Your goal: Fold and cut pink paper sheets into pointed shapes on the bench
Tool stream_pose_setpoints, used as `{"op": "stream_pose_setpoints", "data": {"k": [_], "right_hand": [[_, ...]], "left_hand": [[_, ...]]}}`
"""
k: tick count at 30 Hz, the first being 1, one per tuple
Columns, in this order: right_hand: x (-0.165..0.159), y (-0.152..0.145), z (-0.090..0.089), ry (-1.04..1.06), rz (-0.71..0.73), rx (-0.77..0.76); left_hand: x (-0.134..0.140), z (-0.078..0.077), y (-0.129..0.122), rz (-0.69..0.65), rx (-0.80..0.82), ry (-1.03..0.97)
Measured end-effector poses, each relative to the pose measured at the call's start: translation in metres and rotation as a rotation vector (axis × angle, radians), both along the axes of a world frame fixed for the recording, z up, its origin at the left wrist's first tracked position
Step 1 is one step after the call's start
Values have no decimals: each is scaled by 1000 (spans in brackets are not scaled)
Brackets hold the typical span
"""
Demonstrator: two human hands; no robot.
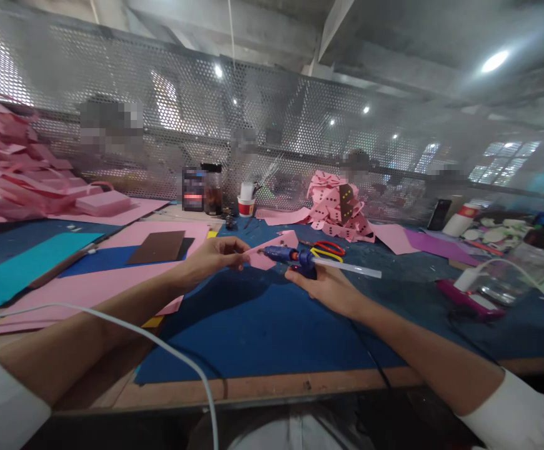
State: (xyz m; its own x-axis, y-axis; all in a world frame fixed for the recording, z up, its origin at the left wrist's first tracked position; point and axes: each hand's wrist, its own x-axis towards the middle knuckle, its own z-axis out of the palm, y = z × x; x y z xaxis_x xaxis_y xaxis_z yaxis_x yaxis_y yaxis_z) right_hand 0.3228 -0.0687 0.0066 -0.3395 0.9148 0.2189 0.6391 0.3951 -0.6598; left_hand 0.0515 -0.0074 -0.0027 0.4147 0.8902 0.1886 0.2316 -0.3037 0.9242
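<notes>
My right hand (321, 284) is wrapped round a blue hot glue gun (284, 254), whose nozzle points left. A clear glue stick (359, 269) juts from its back end. Between thumb and fingers, my left hand (216, 257) pinches the edge of a small pink foam piece (263, 257). The nozzle is at this piece; whether it touches cannot be made out. Just behind the glue gun lie scissors (331, 249) with red and yellow handles. Under both hands spreads a dark blue mat (253, 331).
Pink strips (14, 162) are heaped at far left, beside a turquoise sheet (32, 262). Dotted pink pieces (335, 209) pile up behind the scissors. A paper cup (246, 205), lidded jar (213, 194) and phone (193, 189) stand at the back. A white cable (159, 340) crosses in front.
</notes>
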Motion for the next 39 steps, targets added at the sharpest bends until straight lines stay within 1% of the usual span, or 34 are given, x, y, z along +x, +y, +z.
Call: {"op": "stream_pose_setpoints", "data": {"k": [5, 11, 15, 20, 22, 27, 33, 35, 39], "right_hand": [[0, -2, 1, -15, -25, -8], [1, -3, 1, -19, -29, 23], [0, -3, 1, -8, 17, 44], [-1, 0, -1, 52, 96, 119], [-1, -1, 0, 44, 84, 109], [0, -6, 3, 20, 15, 29], [3, -8, 2, -19, -28, 28], [4, -8, 2, -24, -21, 41], [4, -7, 1, -27, 40, 79]], "left_hand": [[0, -1, 1, 9, -4, 5], [1, 1, 1, 16, -10, -1], [1, 2, -1, 10, -7, 1], [1, 2, -1, 4, 0, 11], [0, 1, 0, 4, 3, 13], [-2, -1, 2, 9, -4, 3], [-2, 0, 3, 22, -8, -6], [-2, 1, 2, 26, -3, -6], [-2, 2, 1, 32, 4, -7]]}}
